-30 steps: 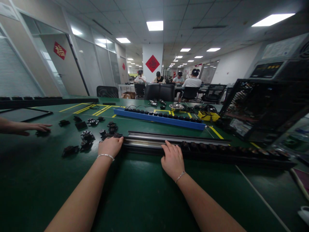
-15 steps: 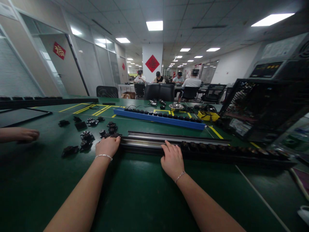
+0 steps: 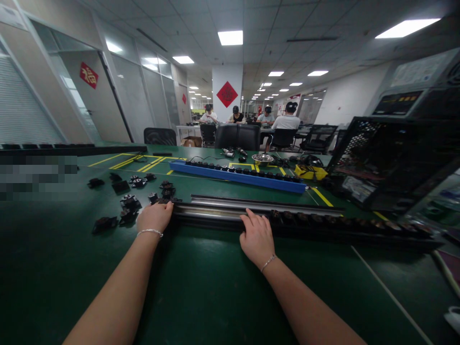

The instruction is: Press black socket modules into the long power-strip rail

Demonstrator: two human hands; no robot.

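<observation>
A long black rail (image 3: 212, 216) with a shiny inner channel lies across the table before me. Along its right part sits a row of black blocks (image 3: 323, 221). My right hand (image 3: 258, 237) rests on the rail just left of that row, fingers stretched out and lightly spread. At the rail's left end is my left hand (image 3: 154, 218), closed, its fingertips curled away and hidden, so what it grips cannot be made out. Loose black parts (image 3: 130, 205) lie in a scattered group beside and beyond it. Behind the rail lies a second metal strip (image 3: 287, 207).
A blue rail (image 3: 237, 178) filled with black blocks lies farther back. Beyond it are a metal bowl (image 3: 262, 158) and a yellow tray (image 3: 310, 171). A black computer case (image 3: 381, 163) stands at the right. Several people sit at distant tables.
My left hand has shifted slightly left, and my right hand has stayed put. Another person's hand at the left edge no longer shows; a blurred patch covers part of that side.
</observation>
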